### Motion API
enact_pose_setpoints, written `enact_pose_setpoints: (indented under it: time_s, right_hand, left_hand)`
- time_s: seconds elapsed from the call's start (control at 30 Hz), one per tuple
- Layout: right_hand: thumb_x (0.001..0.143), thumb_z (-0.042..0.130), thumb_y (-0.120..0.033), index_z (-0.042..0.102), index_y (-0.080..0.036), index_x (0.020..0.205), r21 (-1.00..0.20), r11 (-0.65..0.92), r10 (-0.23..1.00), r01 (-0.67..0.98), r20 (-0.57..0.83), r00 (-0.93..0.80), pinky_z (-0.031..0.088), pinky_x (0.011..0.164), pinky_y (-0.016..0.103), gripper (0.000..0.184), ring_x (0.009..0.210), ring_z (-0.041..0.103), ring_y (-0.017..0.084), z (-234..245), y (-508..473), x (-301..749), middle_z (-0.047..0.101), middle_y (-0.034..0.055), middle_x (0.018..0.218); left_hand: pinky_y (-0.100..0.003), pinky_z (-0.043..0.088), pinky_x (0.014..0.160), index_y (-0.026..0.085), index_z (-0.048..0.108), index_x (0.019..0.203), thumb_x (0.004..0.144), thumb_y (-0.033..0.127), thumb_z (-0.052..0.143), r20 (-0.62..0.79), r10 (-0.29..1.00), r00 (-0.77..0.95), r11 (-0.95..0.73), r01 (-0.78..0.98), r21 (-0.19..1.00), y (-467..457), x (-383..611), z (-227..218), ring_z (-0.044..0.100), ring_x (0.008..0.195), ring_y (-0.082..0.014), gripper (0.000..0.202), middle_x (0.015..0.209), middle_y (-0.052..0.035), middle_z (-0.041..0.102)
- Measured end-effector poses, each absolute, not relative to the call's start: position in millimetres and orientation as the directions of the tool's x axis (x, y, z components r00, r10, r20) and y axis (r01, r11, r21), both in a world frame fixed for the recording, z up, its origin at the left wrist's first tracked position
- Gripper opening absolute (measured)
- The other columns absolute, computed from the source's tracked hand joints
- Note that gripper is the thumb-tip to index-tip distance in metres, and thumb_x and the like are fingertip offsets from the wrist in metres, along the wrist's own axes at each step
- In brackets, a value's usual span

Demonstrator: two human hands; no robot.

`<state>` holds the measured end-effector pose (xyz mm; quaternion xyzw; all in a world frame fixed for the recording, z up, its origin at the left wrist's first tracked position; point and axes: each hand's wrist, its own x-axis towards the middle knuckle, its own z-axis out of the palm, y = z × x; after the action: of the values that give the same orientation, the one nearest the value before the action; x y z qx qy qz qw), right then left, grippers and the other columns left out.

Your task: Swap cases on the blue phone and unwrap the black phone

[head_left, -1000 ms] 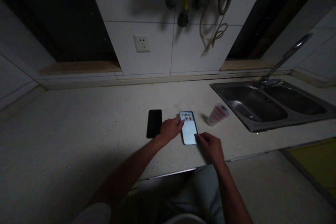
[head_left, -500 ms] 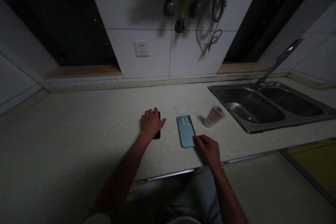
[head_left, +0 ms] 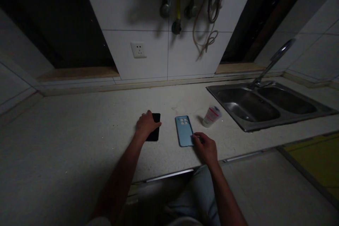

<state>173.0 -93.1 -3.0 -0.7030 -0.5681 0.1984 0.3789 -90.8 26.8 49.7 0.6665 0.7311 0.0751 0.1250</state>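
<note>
A black phone (head_left: 154,133) lies flat on the pale countertop. My left hand (head_left: 145,125) is over its left side, thumb reaching across to the right edge and fingers curled along the far left side, partly hidden. To the right lies a light blue phone case (head_left: 184,135), its camera cutouts at the far end. My right hand (head_left: 205,146) pinches the case's lower right edge between thumb and fingers. Beyond that hand, a clear plastic cup (head_left: 211,116) with red print stands on the counter.
A double-bowl steel sink (head_left: 245,127) with a faucet (head_left: 275,58) is set into the counter at right. Behind are a tiled wall with a power socket (head_left: 138,49), hoses and a tied cord (head_left: 203,47). The counter's front edge (head_left: 169,175) runs close to my body.
My left hand has shifted a little left across the phone, so more of its black face shows. The right hand stays at the case's edge. The view has turned slightly.
</note>
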Motion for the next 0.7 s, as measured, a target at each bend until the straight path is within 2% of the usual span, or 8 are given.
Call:
enact_pose_setpoints:
  time_s: [0.13, 0.23, 0.33, 0.4, 0.47, 0.57, 0.7]
  right_hand:
    - [0.088, 0.051, -0.061, 0.076, -0.02, 0.099, -0.765, -0.06, 0.949, 0.641, 0.154, 0.273, 0.047, 0.065, 0.032, 0.05, 0.066, 0.065, 0.022, -4.4, -93.5, 173.7, 0.077, 0.0068, 0.081]
    - [0.088, 0.05, -0.06, 0.076, -0.02, 0.098, -0.773, -0.05, 0.95, 0.633, 0.158, 0.268, 0.048, 0.067, 0.032, 0.049, 0.07, 0.067, 0.023, -5.5, -94.1, 174.4, 0.078, 0.0076, 0.085]
    - [0.089, 0.049, -0.058, 0.075, -0.02, 0.097, -0.788, -0.039, 0.955, 0.615, 0.151, 0.254, 0.049, 0.07, 0.032, 0.047, 0.073, 0.069, 0.023, -5.7, -94.5, 175.5, 0.078, 0.0076, 0.086]
    - [0.089, 0.049, -0.058, 0.075, -0.02, 0.097, -0.794, -0.037, 0.956, 0.607, 0.15, 0.254, 0.049, 0.071, 0.032, 0.047, 0.074, 0.069, 0.023, -5.6, -94.4, 176.3, 0.078, 0.0073, 0.087]
    - [0.088, 0.051, -0.058, 0.075, -0.02, 0.096, -0.8, -0.031, 0.954, 0.599, 0.155, 0.257, 0.049, 0.072, 0.032, 0.046, 0.075, 0.069, 0.023, -6.0, -94.2, 177.1, 0.078, 0.0071, 0.088]
    - [0.088, 0.052, -0.056, 0.075, -0.02, 0.096, -0.81, -0.028, 0.955, 0.586, 0.152, 0.256, 0.049, 0.071, 0.032, 0.044, 0.075, 0.069, 0.023, -7.1, -93.8, 177.8, 0.078, 0.0068, 0.087]
    - [0.088, 0.053, -0.056, 0.075, -0.019, 0.098, -0.818, -0.023, 0.955, 0.574, 0.151, 0.254, 0.049, 0.072, 0.033, 0.044, 0.074, 0.068, 0.023, -7.4, -93.9, 177.5, 0.077, 0.007, 0.086]
  left_hand:
    - [-0.041, 0.05, 0.085, 0.014, 0.048, 0.126, 0.067, 0.046, 0.076, -0.158, 0.985, -0.075, 0.132, 0.914, 0.384, 33.0, -89.8, 42.5, 0.063, 0.112, -0.0382, 0.073, 0.124, -0.0267, 0.061]
    - [-0.037, 0.05, 0.083, 0.017, 0.05, 0.119, 0.062, 0.034, 0.081, -0.153, 0.987, -0.05, 0.13, 0.805, 0.578, 36.3, -91.6, 39.3, 0.065, 0.107, -0.0324, 0.067, 0.116, -0.0195, 0.067]
    - [-0.035, 0.053, 0.078, 0.018, 0.058, 0.1, 0.055, 0.029, 0.086, -0.153, 0.986, 0.071, 0.102, 0.473, 0.875, 35.7, -88.8, 38.2, 0.067, 0.093, -0.0262, 0.054, 0.1, -0.0105, 0.071]
    - [-0.034, 0.054, 0.072, 0.018, 0.061, 0.093, 0.056, 0.031, 0.086, -0.216, 0.96, 0.178, 0.194, 0.129, 0.972, 33.2, -82.6, 38.3, 0.066, 0.079, -0.0216, 0.046, 0.088, -0.0066, 0.071]
    - [-0.032, 0.053, 0.066, 0.018, 0.064, 0.087, 0.062, 0.036, 0.084, -0.341, 0.906, 0.253, 0.377, -0.108, 0.92, 30.1, -74.4, 38.0, 0.064, 0.068, -0.0187, 0.037, 0.078, -0.0059, 0.07]
    - [-0.031, 0.053, 0.059, 0.018, 0.065, 0.082, 0.07, 0.039, 0.078, -0.461, 0.827, 0.321, 0.546, -0.27, 0.793, 25.5, -62.5, 36.5, 0.062, 0.058, -0.0178, 0.027, 0.069, -0.0064, 0.067]
    - [-0.04, 0.058, 0.077, 0.014, 0.065, 0.098, 0.085, 0.045, 0.061, -0.416, 0.796, 0.44, 0.598, -0.464, 0.654, 20.3, -50.6, 34.2, 0.071, 0.075, -0.0246, 0.035, 0.083, -0.0133, 0.072]
